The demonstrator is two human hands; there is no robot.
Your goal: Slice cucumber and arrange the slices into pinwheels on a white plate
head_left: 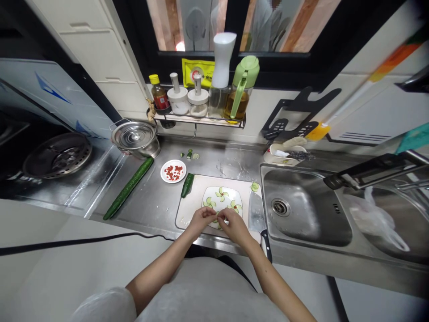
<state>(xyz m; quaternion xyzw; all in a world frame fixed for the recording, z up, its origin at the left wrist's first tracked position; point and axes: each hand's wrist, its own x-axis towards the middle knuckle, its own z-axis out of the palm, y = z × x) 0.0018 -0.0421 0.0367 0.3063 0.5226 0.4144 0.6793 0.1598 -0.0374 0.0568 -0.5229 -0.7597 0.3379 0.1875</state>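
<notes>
A white square plate (234,195) lies on a pale cutting board (196,197) and carries cucumber slices laid out like flowers (221,194). Both my hands meet over the plate's near edge. My left hand (200,219) has its fingers pinched together at a cucumber slice. My right hand (234,225) is also pinched, fingertips touching the same spot. What exactly sits between the fingers is too small to make out clearly. A cleaver (256,213) lies on the board's right side, its black handle toward me.
A short cucumber piece (187,185) rests at the board's left corner, a whole cucumber (128,188) further left. A small white dish of red bits (173,171), a lidded steel pot (134,137), a condiment rack (201,117) and a sink (303,210) surround the board.
</notes>
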